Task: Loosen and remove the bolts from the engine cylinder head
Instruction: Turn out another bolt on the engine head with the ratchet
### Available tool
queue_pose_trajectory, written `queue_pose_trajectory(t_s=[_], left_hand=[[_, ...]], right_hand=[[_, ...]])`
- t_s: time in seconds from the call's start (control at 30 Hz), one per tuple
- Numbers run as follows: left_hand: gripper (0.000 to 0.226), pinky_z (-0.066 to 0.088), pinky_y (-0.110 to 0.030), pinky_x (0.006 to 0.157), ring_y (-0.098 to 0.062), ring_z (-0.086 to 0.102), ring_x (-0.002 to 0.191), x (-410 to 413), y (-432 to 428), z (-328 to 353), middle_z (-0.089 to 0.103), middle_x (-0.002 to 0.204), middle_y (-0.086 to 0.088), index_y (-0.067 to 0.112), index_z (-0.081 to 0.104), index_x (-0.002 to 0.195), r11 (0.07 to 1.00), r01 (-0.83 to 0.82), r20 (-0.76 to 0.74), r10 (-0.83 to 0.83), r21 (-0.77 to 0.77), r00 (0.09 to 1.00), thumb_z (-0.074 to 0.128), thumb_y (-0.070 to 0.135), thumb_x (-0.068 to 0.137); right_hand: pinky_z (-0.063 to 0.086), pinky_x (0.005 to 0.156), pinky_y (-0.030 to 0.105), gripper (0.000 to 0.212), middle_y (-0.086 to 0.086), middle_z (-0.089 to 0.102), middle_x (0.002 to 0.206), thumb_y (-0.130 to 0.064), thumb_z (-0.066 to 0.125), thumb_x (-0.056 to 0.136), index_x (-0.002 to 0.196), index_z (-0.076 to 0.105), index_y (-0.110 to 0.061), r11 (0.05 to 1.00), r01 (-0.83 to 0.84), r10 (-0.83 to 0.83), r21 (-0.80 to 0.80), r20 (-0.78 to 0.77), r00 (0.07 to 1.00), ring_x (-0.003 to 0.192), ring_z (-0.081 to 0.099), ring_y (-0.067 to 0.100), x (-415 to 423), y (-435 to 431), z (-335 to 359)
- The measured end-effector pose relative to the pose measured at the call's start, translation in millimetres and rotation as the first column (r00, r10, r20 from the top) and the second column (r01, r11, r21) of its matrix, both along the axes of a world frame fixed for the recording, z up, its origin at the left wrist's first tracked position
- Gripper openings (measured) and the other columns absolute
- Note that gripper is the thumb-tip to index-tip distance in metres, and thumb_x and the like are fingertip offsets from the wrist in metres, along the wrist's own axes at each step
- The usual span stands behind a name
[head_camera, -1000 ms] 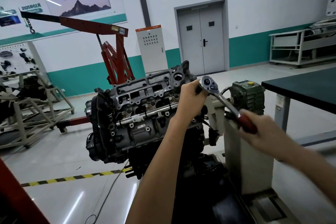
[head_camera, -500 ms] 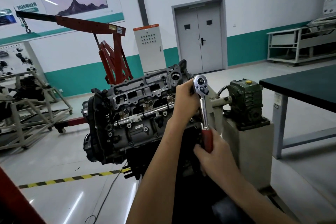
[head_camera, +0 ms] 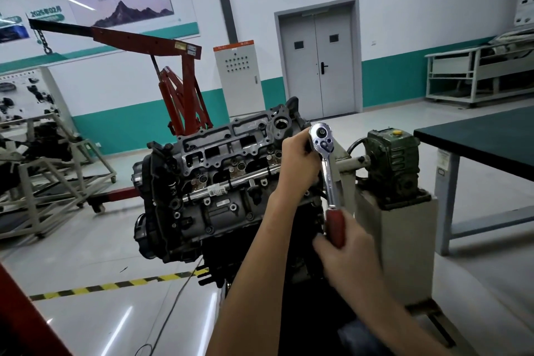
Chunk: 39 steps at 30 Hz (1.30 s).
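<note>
The cylinder head tops the engine, which is carried tilted on the engine stand. The work is at the head's right-hand end, next to the stand's green gearbox. The left hand is curled round the head of the ratchet and holds it against the engine; the bolt and socket are hidden behind that hand. The right hand is wrapped round the red grip at the bottom of the handle, which hangs almost straight down. To do this pull well, I judge the left hand should press the drive squarely along the bolt's axis so the socket cannot ride off. The right hand should then pull from the far end of the grip in one smooth arc, without jerking, and be ready for the sudden give when the bolt breaks free. Room is tight on the right. The handle passes just beside the stand's shaft and the edge of its pedestal, where knuckles could strike, and the edge of the dark table lies further right. Toward the person and leftward below the engine the floor opens out, with a cable and striped tape lying on it. The red hoist stands well behind the engine.
</note>
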State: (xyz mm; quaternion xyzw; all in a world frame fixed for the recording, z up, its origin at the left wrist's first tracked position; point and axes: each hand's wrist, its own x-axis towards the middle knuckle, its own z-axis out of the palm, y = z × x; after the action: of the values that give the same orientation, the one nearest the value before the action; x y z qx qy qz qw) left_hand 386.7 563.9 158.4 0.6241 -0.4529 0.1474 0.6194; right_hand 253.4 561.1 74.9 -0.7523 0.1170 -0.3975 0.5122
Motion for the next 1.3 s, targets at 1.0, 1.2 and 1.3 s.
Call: queue_pose_trajectory(t_s=[1.0, 1.2, 1.3], left_hand=[[0.017, 0.028, -0.021, 0.050, -0.008, 0.032, 0.053, -1, -4, 0, 0.048, 0.055, -0.009, -0.004, 0.056, 0.064, 1.000, -0.020, -0.024, 0.020, -0.002, 1.000, 0.056, -0.007, 0.080], [0.021, 0.026, -0.020, 0.049, -0.008, 0.030, 0.054, -2, 0, -2, 0.047, 0.055, -0.008, 0.003, 0.056, 0.061, 1.000, 0.003, -0.003, -0.003, -0.013, 1.000, 0.054, -0.011, 0.077], [0.026, 0.026, -0.019, 0.049, -0.004, 0.029, 0.053, -2, -1, -2, 0.043, 0.053, 0.004, 0.010, 0.051, 0.056, 0.999, 0.022, 0.005, -0.022, -0.046, 1.000, 0.052, -0.010, 0.073]], right_hand=[[0.037, 0.050, 0.003, 0.044, -0.011, 0.048, 0.054, 0.008, 0.070, 0.070, 0.080, 0.050, -0.030, 0.800, -0.147, -0.013, -0.582, -0.262, 0.965, 0.053, 0.054, -0.003, -38, -108, 57], [0.039, 0.049, 0.005, 0.031, -0.005, 0.049, 0.059, 0.002, 0.070, 0.074, 0.087, 0.053, -0.020, 0.901, -0.007, -0.080, -0.435, -0.182, 0.980, 0.047, 0.048, 0.006, -27, -83, 33], [0.039, 0.041, 0.013, 0.027, -0.004, 0.049, 0.054, -0.001, 0.067, 0.074, 0.079, 0.052, -0.023, 0.994, 0.013, -0.020, -0.112, -0.060, 0.998, 0.042, 0.046, 0.007, -10, -21, 4]])
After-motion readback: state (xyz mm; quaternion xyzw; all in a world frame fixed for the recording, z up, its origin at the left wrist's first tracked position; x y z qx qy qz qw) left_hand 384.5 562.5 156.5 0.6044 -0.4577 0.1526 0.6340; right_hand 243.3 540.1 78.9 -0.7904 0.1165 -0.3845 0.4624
